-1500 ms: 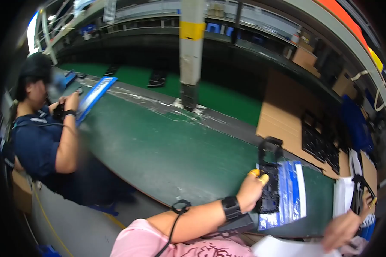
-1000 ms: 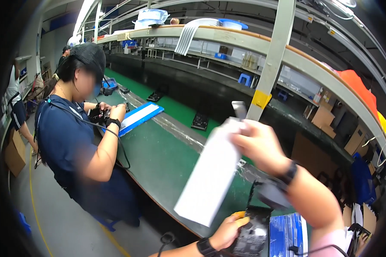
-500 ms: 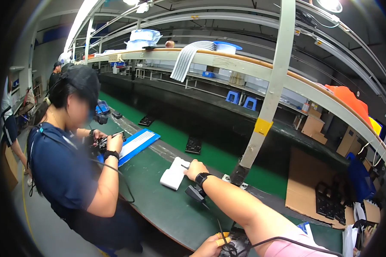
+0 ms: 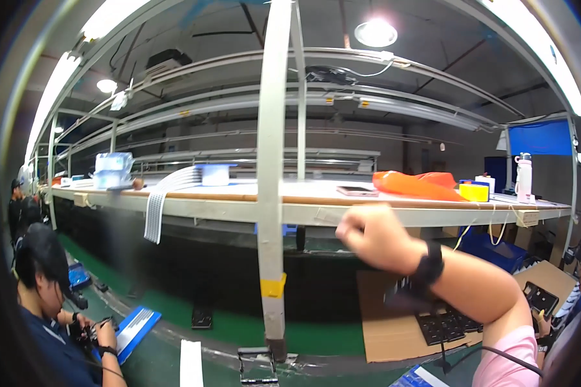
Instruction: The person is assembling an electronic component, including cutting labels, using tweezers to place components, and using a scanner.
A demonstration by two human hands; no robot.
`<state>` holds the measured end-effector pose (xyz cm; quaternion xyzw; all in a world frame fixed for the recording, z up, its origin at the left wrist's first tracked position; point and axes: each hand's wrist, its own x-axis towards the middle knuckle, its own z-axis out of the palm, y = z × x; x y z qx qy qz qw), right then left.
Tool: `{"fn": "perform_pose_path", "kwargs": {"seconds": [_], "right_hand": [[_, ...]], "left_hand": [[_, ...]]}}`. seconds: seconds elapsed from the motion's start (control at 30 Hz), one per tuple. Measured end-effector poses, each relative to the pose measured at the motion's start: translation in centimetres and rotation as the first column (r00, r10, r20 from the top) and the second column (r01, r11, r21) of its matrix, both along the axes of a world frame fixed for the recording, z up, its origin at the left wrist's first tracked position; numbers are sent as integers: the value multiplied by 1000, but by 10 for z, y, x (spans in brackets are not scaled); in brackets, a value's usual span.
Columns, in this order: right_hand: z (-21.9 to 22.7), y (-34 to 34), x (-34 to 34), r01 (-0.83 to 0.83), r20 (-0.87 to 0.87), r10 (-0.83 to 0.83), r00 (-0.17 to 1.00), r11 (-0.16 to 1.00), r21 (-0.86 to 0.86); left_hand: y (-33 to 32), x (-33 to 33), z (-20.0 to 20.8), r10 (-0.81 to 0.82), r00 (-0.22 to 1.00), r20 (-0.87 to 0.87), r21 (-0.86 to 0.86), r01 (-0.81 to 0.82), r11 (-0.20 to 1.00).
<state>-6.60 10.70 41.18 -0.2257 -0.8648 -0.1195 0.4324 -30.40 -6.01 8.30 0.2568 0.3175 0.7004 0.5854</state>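
Shelf (image 4: 206, 205) crossed by post (image 4: 273, 142); orange bundle (image 4: 410, 185) beyond right hand (image 4: 382, 238).

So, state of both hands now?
Left hand: out of view, cannot be told.
Right hand: loosely curled, nothing seen in it; open or closed, cannot tell.

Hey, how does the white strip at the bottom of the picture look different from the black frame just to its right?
The white strip is pale and plain; the black frame is dark.
The white strip looks solid, while the black frame has open gaps.
The white strip appears narrower than the black frame, which sits closer to the post.
Both are cut off by the picture's lower edge.
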Motion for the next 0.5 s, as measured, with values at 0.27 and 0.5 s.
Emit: {"fn": "perform_pose_path", "kwargs": {"seconds": [0.27, 0.5], "right_hand": [[94, 131, -20, 519, 360, -436, 825, 836, -177], [86, 165, -60, 654, 573, -541, 615, 756, 12]], "left_hand": [[65, 37, -13, -327, 942, 77, 5, 327, 945], [59, 25, -6, -381, 876, 297, -67, 417, 906]]}}
